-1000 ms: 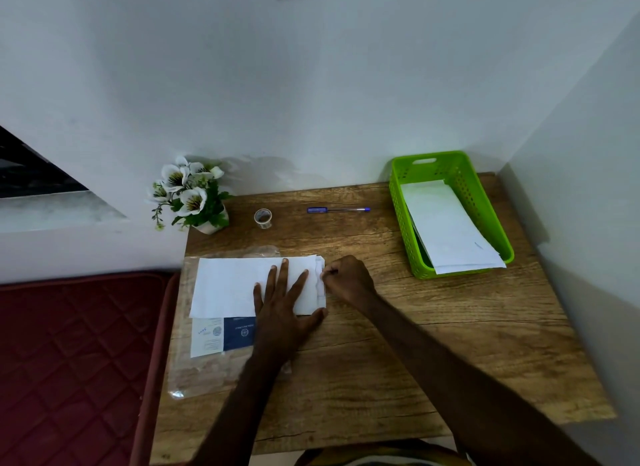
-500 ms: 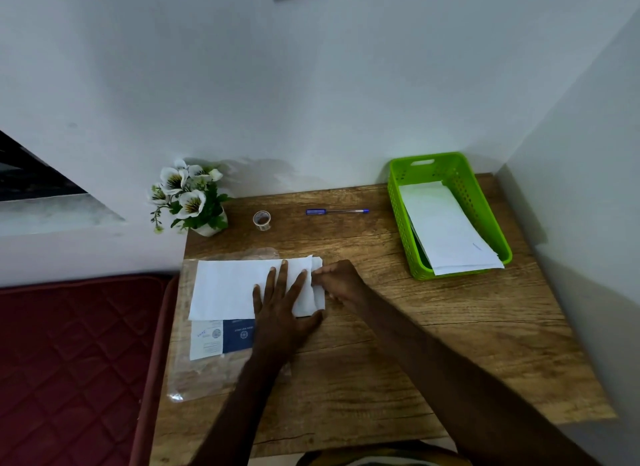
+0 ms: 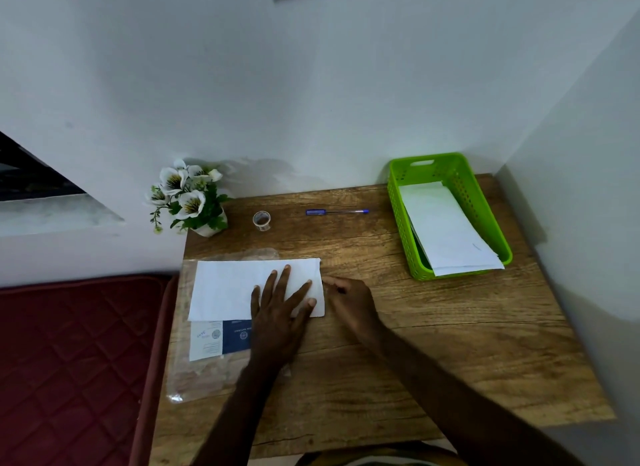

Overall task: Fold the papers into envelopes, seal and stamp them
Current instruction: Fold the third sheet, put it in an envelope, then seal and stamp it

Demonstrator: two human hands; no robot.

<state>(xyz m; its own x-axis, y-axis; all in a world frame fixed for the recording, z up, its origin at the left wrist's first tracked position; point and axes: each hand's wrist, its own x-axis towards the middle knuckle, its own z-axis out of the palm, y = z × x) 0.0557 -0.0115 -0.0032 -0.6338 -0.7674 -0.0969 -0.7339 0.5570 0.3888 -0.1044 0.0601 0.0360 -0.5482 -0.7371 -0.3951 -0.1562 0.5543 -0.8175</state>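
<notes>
White folded paper (image 3: 235, 287) lies on the wooden surface (image 3: 433, 327), over a clear plastic sleeve (image 3: 194, 379). Your left hand (image 3: 277, 313) presses it flat, fingers spread. Your right hand (image 3: 349, 299) sits at its right edge, fingers curled; whether that grip pinches paper, you cannot tell.
</notes>
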